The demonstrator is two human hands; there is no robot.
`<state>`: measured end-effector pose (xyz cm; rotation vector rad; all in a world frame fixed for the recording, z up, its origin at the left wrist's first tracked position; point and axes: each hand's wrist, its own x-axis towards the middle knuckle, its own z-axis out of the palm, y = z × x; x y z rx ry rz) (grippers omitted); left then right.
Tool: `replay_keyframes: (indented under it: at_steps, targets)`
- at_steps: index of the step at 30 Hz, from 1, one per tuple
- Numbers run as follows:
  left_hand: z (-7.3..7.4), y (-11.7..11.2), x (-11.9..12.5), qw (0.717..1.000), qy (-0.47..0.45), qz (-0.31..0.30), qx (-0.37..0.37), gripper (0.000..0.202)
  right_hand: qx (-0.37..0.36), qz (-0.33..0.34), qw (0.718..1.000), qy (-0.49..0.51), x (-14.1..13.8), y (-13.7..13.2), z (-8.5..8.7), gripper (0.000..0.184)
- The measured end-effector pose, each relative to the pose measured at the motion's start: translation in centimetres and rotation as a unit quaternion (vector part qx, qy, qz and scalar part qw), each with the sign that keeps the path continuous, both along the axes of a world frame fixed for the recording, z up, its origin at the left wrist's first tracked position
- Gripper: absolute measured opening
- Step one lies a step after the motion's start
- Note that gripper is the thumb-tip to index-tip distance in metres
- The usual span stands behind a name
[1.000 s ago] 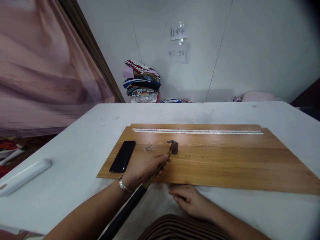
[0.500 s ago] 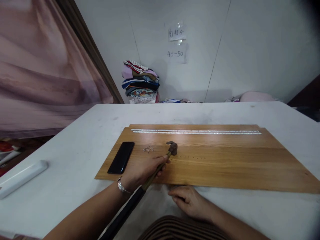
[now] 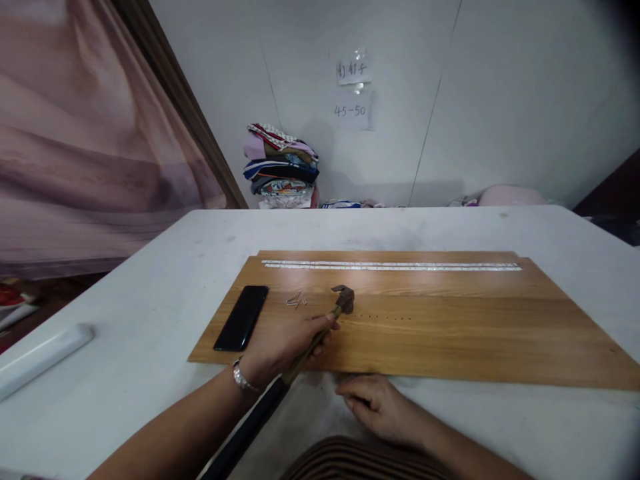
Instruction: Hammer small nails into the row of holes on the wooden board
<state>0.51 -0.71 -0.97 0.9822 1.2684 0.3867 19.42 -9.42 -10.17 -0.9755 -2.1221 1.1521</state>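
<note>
My left hand (image 3: 295,337) is wrapped around the shaft of a claw hammer (image 3: 344,300), close below its head. The dark handle (image 3: 255,423) slants back toward my body. The head rests on or just above a wooden board (image 3: 450,340), beside a row of small dark dots (image 3: 377,317) that look like nail heads or holes. A small pile of loose nails (image 3: 297,300) lies left of the hammer head. My right hand (image 3: 377,403) rests on the table just off the board's near edge, fingers curled, with no object showing in it.
A black phone (image 3: 241,318) lies on the board's left end. Two white ruler-like strips (image 3: 393,266) run along its far side. The white table (image 3: 150,287) carries a white rounded object (image 3: 45,357) at left. Folded clothes (image 3: 283,163) are stacked behind, near a pink curtain (image 3: 90,133).
Both hands and the hammer keep their places on the board and table. The whole view has shifted very slightly, with things sitting a little lower.
</note>
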Motion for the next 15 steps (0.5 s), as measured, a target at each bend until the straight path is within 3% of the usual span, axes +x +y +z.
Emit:
replay_keyframes:
  at_steps: [15]
  targets:
    - [0.53, -0.04, 0.17, 1.000, 0.009, 0.007, -0.001, 0.048, 0.000, -0.003, 1.000, 0.005, 0.06, -0.03, -0.23, 0.031]
